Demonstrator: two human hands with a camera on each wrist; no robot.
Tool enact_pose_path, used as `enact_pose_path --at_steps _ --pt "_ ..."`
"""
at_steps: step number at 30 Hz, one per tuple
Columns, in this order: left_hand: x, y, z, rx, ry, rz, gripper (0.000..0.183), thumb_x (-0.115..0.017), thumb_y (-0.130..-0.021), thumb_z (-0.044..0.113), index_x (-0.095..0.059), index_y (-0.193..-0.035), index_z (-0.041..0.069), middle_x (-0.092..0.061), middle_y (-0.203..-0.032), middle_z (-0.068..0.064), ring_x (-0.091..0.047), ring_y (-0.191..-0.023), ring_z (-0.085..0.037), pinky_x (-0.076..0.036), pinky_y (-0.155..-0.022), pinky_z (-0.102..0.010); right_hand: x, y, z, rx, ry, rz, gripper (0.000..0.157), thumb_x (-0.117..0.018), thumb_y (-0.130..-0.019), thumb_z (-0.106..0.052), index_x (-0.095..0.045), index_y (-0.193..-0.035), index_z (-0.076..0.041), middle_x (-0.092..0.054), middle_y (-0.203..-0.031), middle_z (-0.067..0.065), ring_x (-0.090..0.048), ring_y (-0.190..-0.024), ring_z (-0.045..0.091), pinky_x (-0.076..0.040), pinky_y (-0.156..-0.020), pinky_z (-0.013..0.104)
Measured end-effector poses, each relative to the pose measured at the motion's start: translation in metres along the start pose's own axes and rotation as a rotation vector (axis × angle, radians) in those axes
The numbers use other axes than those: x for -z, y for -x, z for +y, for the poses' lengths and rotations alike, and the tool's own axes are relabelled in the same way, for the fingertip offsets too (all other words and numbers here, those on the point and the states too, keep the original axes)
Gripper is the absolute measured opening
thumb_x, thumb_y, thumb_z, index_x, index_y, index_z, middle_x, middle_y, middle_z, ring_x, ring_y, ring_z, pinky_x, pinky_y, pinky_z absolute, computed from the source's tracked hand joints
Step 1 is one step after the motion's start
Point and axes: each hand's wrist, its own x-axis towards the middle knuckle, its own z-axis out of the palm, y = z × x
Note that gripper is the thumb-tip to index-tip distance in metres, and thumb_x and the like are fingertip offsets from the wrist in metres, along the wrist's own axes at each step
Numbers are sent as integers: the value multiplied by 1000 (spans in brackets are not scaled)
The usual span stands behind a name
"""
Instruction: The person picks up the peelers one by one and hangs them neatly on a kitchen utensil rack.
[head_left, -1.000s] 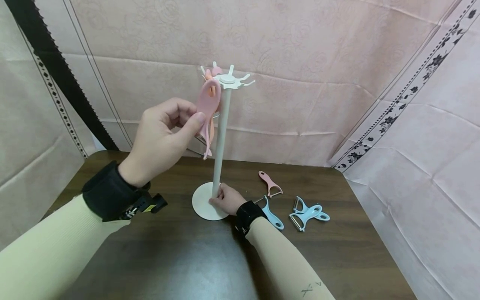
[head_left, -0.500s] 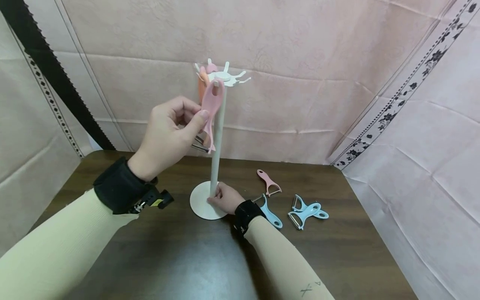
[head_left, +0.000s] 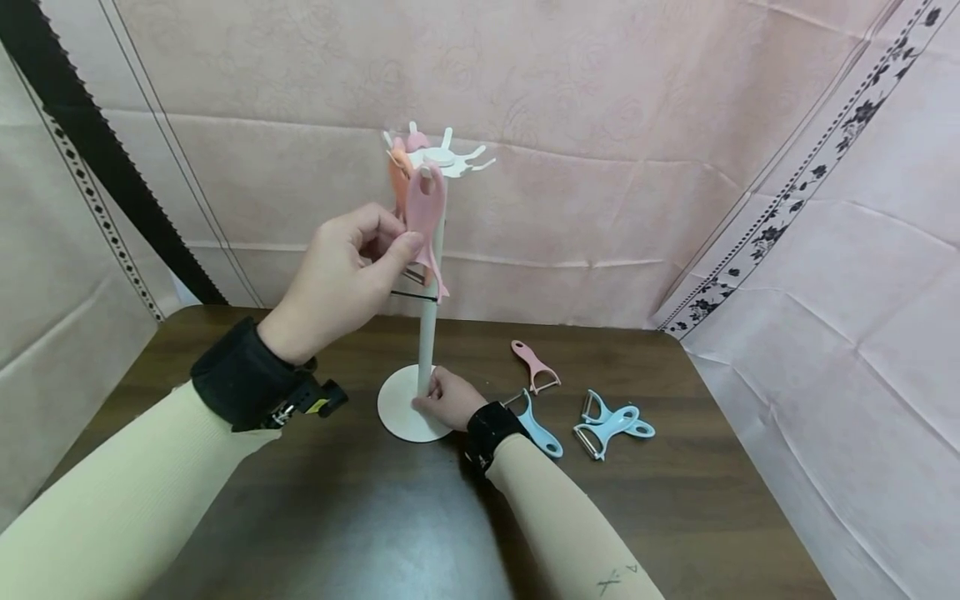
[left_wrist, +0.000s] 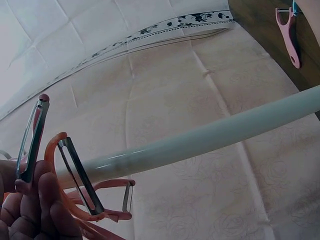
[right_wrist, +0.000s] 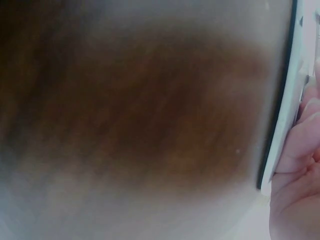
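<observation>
In the head view my left hand pinches a pink peeler upright beside the white stand's post. The hole in its handle lies at a front hook of the rack top; whether the hook passes through, I cannot tell. An orange peeler hangs just behind, and a pink handle end shows on a back hook. The left wrist view shows the held peeler's blade near the orange peeler. Low down, my right hand grips the stand by its round base at the post's foot.
On the brown table, right of the stand, lie a pink peeler and a blue peeler. Two more blue peelers overlap farther right. Patterned cloth hangs behind the table.
My left hand has moved the pink peeler slightly right, up to the front hook, so the orange peeler shows more. My right hand stays on the stand's base.
</observation>
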Motion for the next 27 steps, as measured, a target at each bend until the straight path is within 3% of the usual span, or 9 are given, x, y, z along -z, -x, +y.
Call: enact_pose_path --at_steps 7,15,21,27 --pt "8 1 5 47 -94 -66 16 -61 -95 24 -67 -93 9 -55 -74 -3 -45 -65 -16 -36 -54 -29 0 1 -2 7 4 -8 27 -71 -88 -30 -51 -90 -12 -54 -76 1 -54 -70 16 -43 -64 32" --pt "11 4 11 67 -201 -89 18 -61 -95 30 -69 -89 14 -56 -74 -2 -46 -66 -15 -36 -55 -29 3 3 -3 8 15 -15 27 -70 -89 -30 -51 -92 -12 -54 -78 1 -54 -74 17 -44 -66 32" --pt "18 6 10 60 -211 -101 18 -61 -94 29 -71 -91 14 -56 -73 -2 -47 -67 -15 -38 -58 -30 4 7 -5 14 14 -13 27 -70 -89 -31 -51 -92 -12 -53 -77 0 -53 -73 16 -44 -66 31" --pt "29 21 5 36 -168 -70 15 -62 -94 27 -71 -95 15 -56 -74 1 -48 -68 -13 -38 -59 -27 2 10 -10 32 46 10 28 -69 -90 -31 -50 -90 -11 -50 -74 -1 -50 -67 15 -42 -61 29"
